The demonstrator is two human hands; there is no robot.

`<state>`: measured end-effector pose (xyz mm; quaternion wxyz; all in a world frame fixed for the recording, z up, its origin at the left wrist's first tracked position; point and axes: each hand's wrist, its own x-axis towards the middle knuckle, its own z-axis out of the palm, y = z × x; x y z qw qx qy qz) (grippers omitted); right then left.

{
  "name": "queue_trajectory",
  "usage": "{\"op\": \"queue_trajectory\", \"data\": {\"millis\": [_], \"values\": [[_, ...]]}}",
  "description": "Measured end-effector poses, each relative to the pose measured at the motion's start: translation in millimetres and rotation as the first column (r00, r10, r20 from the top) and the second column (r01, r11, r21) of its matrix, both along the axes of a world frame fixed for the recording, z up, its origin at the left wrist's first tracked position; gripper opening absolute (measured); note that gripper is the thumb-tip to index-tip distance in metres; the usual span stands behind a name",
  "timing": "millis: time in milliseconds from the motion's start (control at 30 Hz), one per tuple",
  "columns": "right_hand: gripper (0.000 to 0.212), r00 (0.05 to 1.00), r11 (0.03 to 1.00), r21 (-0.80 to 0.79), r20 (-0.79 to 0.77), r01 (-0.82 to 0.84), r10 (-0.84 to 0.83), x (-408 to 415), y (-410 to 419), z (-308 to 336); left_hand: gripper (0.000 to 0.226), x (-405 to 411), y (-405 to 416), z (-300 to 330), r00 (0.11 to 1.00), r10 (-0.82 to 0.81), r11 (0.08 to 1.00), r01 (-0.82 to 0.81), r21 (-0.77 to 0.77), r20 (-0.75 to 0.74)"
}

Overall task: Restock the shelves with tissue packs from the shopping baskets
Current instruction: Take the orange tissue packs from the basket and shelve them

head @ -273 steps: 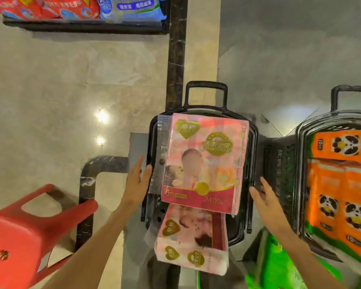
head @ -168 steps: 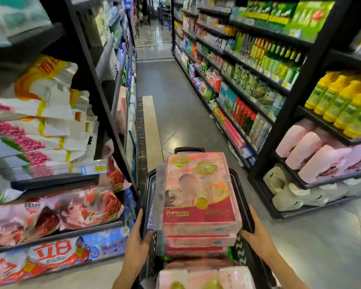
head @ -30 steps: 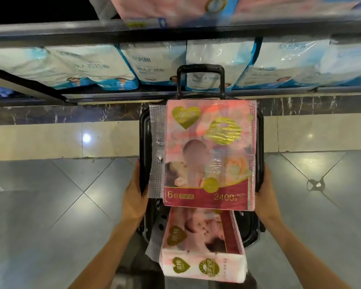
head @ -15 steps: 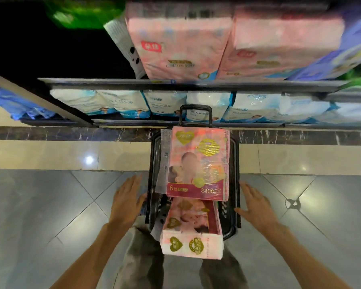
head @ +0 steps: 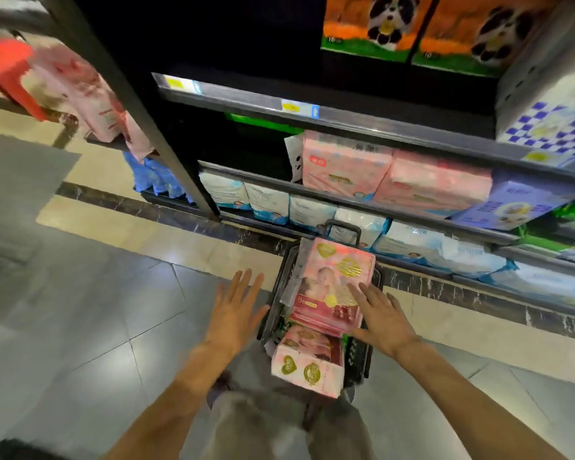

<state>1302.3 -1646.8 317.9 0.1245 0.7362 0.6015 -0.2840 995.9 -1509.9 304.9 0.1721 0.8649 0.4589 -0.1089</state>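
Pink tissue pack (head: 333,287); label digit "6"

basket (head: 357,360) on floor (head: 80,327) before shelves (head: 362,122), two tissue packs stacked in basket, top pack (head: 332,287) behind lower pack (head: 307,366), left hand (head: 234,313) left of basket, right hand (head: 379,315) on top pack's right edge, stool (head: 10,69) far left

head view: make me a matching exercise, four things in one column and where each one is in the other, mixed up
Things:
1. top pink pack
2. left hand
3. panda packs
4. red stool

Places:
A. far left, on the floor
B. upper shelf
C. in the basket, under the right hand
D. open, left of the basket

Pairs: 1-C, 2-D, 3-B, 4-A
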Motion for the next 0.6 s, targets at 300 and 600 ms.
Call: {"op": "queue_trajectory", "data": {"millis": [300,600], "values": [[0.095,0.970,0.964,0.119,0.062,-0.240,0.234,-131,61,113,0.074,-125,-12,106,0.969,0.203,0.975,-0.213,0.062,0.141],[0.096,0.851,0.802,0.293,0.098,-0.520,0.516,-341,163,184,0.084,-307,-1,167,0.874,0.425,0.868,-0.467,0.166,0.236]]}}
